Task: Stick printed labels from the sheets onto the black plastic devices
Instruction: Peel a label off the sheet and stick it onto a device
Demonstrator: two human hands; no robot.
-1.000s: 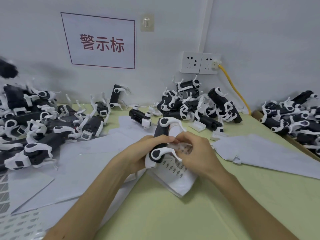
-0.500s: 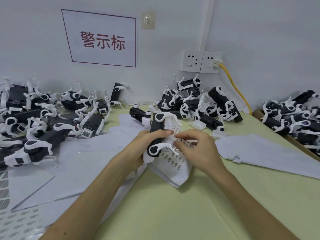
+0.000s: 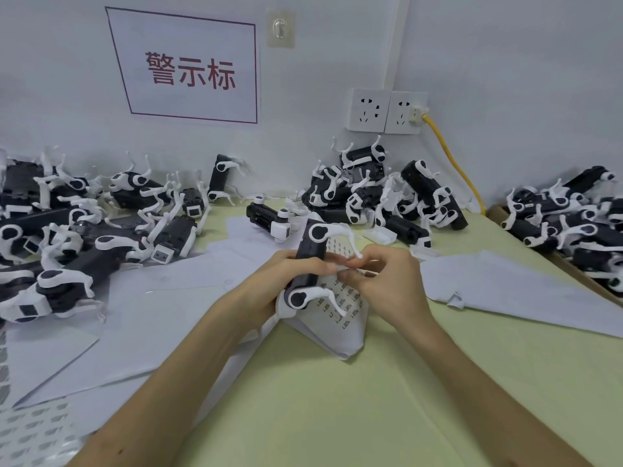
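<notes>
My left hand (image 3: 269, 284) grips a black plastic device (image 3: 308, 256) with white legs, held upright over a folded label sheet (image 3: 340, 315) on the table. My right hand (image 3: 387, 284) pinches a small label (image 3: 347, 266) against the device's right side, its fingertips meeting the left fingers there. The sheet shows several rows of small printed labels under the device.
Piles of black-and-white devices lie at the left (image 3: 67, 230), at the back centre (image 3: 381, 197) and in a box at the right (image 3: 573, 224). White backing sheets (image 3: 522, 298) cover the pale green table (image 3: 337, 416). A yellow cable (image 3: 455, 163) hangs from the wall sockets.
Both hands have lifted the device a little and turned it more upright. My right hand has come up from the sheet to the device's side with a label.
</notes>
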